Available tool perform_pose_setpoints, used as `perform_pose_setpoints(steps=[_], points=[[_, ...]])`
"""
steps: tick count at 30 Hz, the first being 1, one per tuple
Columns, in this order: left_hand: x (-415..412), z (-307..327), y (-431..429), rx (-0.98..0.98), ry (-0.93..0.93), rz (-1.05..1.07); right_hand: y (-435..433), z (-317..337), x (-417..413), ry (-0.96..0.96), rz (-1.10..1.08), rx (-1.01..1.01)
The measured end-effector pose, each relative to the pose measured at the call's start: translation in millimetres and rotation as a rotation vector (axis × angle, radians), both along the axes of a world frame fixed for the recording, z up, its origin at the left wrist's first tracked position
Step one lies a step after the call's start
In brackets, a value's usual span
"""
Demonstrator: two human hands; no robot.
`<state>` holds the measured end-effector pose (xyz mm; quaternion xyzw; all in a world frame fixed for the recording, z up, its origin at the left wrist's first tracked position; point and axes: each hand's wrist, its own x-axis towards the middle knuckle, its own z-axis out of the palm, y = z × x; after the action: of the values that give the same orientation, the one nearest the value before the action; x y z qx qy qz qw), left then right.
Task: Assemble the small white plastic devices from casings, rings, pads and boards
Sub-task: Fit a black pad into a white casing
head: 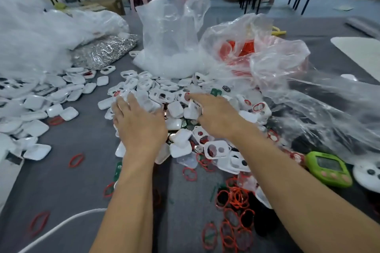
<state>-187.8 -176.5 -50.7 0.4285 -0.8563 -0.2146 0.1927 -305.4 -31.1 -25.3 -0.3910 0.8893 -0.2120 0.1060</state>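
A heap of small white casings (174, 109) covers the middle of the grey table, some with red rings fitted, some showing green boards (216, 92). My left hand (137, 121) lies flat on the heap's left side, fingers straight and spread over the casings. My right hand (216, 115) reaches over the heap's right side, its forefinger stretched out and touching a casing with a red ring (186, 96). Loose red rings (236, 201) are scattered near the front. Neither hand holds anything.
Clear plastic bags (170, 33) stand behind the heap; one holds red parts (242, 47). A second pile of white casings (37, 113) lies left. A green hand-held device (329, 168) sits right, a foil bag (102, 51) back left, a white cord (61, 226) front left.
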Motion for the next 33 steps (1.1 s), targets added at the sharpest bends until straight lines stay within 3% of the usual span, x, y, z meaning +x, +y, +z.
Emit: perform_pose_setpoints(steps=[2, 4, 8, 11, 13, 15, 19, 21, 23, 26, 33], points=[[-3.2, -4.6, -14.2, 0.025, -0.166, -0.026, 7.5, -7.9, 8.0, 0.044, -0.071, -0.110], [-10.9, -8.9, -9.4, -0.055, -0.184, -0.156, 10.4, -12.9, 16.0, 0.128, -0.119, -0.184], [-21.1, -10.5, 25.7, 0.047, -0.041, -0.453, 27.0, -10.5, 29.3, 0.101, -0.258, -0.398], [-13.3, -0.3, 40.9, 0.196, 0.218, -0.403, 50.7, -4.4, 41.4, 0.040, -0.329, -0.559], [-0.7, 11.3, 55.4, 0.224, 0.415, -0.336, 66.9, -6.2, 48.0, -0.045, -0.378, -0.648], [11.7, 19.4, 73.5, 0.438, 0.567, -0.427, 79.6, -6.9, 55.5, -0.166, -0.435, -0.739], [24.0, 11.3, 98.2, 0.652, 0.553, -0.614, 94.6, -10.8, 68.8, -0.591, -0.421, -0.938], [20.5, 7.7, 102.9, 0.723, 0.540, -0.618, 96.6, -15.9, 71.6, -0.545, -0.376, -0.908], [18.6, 7.7, 105.7, 0.793, 0.562, -0.589, 96.6, -17.5, 74.7, -0.329, -0.327, -0.847], [20.9, 9.0, 103.8, 0.745, 0.568, -0.574, 96.4, -16.6, 79.2, 0.001, -0.267, -0.647], [25.0, 8.6, 98.2, 0.565, 0.727, -0.481, 121.2, 5.9, 71.8, -0.087, -0.279, -0.501]])
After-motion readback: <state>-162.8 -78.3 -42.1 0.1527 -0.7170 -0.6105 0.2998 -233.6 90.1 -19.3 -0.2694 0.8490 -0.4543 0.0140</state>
